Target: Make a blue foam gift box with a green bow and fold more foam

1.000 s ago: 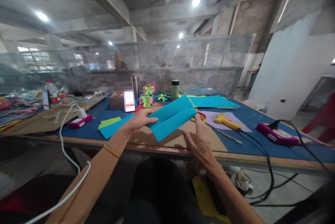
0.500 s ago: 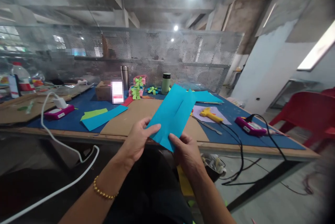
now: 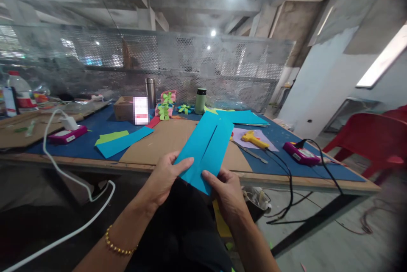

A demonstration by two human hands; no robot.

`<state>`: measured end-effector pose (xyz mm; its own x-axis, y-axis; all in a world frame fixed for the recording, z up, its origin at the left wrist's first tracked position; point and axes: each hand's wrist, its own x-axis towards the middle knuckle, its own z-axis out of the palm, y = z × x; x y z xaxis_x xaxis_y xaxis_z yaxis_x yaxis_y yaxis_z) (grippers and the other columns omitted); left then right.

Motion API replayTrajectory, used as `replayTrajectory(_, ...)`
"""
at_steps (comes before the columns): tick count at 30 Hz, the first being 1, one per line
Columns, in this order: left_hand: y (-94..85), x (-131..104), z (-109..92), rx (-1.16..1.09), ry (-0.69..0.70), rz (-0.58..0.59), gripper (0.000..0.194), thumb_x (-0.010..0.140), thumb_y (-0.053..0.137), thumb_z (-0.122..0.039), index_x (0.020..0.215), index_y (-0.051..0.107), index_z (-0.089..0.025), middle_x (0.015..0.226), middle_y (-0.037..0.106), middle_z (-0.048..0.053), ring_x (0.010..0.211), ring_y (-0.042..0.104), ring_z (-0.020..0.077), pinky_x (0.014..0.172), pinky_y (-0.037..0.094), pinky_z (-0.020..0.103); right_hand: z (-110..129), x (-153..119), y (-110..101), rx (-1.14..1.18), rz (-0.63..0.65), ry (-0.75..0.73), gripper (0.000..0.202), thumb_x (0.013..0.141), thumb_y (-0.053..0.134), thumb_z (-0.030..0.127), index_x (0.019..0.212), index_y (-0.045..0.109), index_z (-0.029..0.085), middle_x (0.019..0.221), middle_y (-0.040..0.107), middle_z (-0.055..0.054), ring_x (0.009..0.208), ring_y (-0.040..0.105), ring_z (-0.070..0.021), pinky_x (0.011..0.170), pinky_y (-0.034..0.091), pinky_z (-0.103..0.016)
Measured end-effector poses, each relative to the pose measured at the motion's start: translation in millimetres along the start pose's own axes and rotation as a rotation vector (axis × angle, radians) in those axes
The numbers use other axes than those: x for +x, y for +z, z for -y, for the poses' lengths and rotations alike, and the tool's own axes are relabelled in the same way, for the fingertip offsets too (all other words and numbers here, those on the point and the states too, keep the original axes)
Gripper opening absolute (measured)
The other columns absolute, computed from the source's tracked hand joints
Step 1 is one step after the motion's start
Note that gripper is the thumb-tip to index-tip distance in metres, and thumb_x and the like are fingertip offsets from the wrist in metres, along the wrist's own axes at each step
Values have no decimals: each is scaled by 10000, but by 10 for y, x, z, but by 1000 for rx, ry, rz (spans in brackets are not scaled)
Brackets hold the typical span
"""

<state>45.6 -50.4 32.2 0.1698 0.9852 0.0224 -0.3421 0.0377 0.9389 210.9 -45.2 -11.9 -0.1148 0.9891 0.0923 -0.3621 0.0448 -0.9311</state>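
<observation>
A rectangular sheet of blue paper [image 3: 197, 147], with a dark lengthwise slit or crease down its middle, is held tilted above the front edge of the table. My left hand [image 3: 167, 176] pinches its lower left edge, thumb on top. On the lower right edge my right hand [image 3: 224, 187] has its thumb on the face and its fingers curled behind. Beneath and behind the sheet lies brown cardboard [image 3: 146, 151]. A yellow glue gun [image 3: 254, 138] rests on pale purple paper to the right, beside a metal blade-like tool [image 3: 251, 152].
Blue and green paper strips [image 3: 124, 141] lie on the left. Green paper flowers [image 3: 164, 111], a green bottle [image 3: 200, 101], a steel flask [image 3: 150, 93] and a cardboard box [image 3: 124, 109] stand at the back. Purple power strips [image 3: 300, 153] and cables flank the workspace.
The blue sheet has come down slightly and its face has turned more toward me, so its middle line shows longer. Both hands keep their hold.
</observation>
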Motion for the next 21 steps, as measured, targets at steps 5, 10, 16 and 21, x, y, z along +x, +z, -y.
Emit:
replayTrajectory(5,45,-15,103,39,22,-85,519,700,814,-484,1038,719,-103,749,733,76,583,657,187,520,509,255,-24,-39,-23,7,56,-7,426,661,867,490,923,786,165,847,777,-88,719,707,-217,726,579,-347)
replayTrajectory(10,47,6,281,53,78,-146,544,718,799,-500,1083,699,-110,737,728,65,548,642,176,495,494,246,-179,-15,-54,-46,75,-17,450,716,806,558,815,760,122,672,706,-65,489,562,-110,458,440,-215)
replayTrajectory(16,43,24,387,53,103,-190,530,755,777,-483,1103,671,-99,839,742,92,594,653,173,574,547,279,-314,33,-35,-19,40,-12,452,661,842,549,739,721,121,574,645,-29,438,511,-90,426,397,-207)
replayTrajectory(21,29,32,393,52,176,-245,419,743,788,-444,962,691,-101,795,719,70,634,641,156,605,543,253,-251,-6,29,-3,-8,32,423,628,872,507,733,723,125,586,648,-20,459,520,-84,459,421,-205)
